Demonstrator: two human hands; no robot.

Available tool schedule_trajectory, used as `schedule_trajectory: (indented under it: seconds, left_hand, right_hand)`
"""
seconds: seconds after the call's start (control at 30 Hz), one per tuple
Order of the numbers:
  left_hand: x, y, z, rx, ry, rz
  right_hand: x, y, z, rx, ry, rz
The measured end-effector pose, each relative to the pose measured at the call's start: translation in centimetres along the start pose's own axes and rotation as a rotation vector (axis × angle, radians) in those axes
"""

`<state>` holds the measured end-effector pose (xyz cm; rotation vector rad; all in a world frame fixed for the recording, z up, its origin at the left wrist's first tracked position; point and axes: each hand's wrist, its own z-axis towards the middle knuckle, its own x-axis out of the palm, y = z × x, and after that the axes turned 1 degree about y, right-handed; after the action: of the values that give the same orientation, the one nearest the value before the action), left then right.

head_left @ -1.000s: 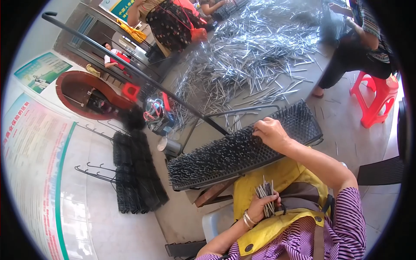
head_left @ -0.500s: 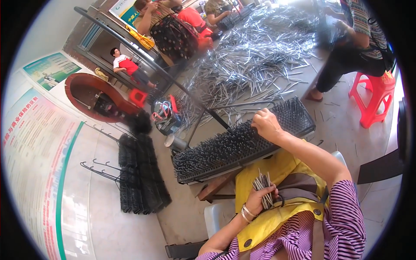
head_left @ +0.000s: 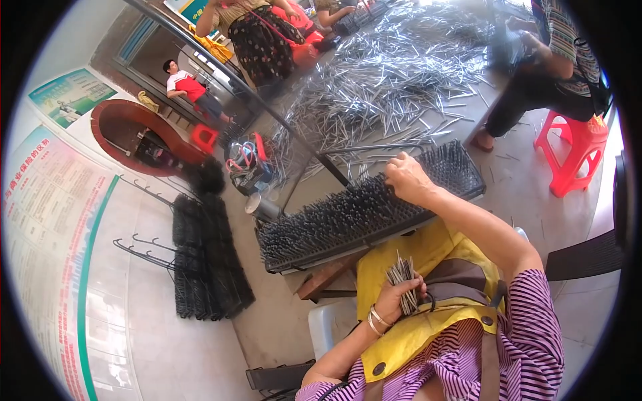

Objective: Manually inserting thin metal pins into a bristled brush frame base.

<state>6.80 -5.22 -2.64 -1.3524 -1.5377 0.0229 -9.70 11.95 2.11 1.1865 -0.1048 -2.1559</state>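
My left hand (head_left: 396,298) is wrapped round a bundle of thin grey metal rods (head_left: 401,274), held upright over a yellow apron (head_left: 381,250) on my lap. My right hand (head_left: 408,178) is at a long black rack (head_left: 334,257) packed with upright dark pins (head_left: 334,217). Its fingers are closed in a pinch just over the pins, right of the rack's middle. Whatever sits between those fingertips is too small to make out. The rack rests slantwise in front of my knees, on a wooden support (head_left: 328,281).
A large heap of silvery rods (head_left: 388,93) covers the floor beyond the rack. Black pin racks (head_left: 207,260) lean by the left wall. A metal can (head_left: 262,207) stands at the rack's left end. A person sits on a red stool (head_left: 575,150); others are at the back.
The view has shifted slightly, so the wall and racks sit a little further left. My right hand stays at the rack in a pinch, and my left still grips the rods.
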Motion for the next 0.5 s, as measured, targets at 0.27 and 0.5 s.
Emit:
schedule_trajectory:
  seconds: [0.27, 0.5]
  left_hand:
    - [-0.04, 0.07, -0.02, 0.003, -0.005, 0.009]
    - [0.11, 0.11, -0.12, 0.014, 0.009, 0.019]
  right_hand:
    - [0.78, -0.55, -0.49, 0.062, -0.196, 0.111]
    - [0.32, -0.32, -0.34, 0.067, -0.122, 0.076]
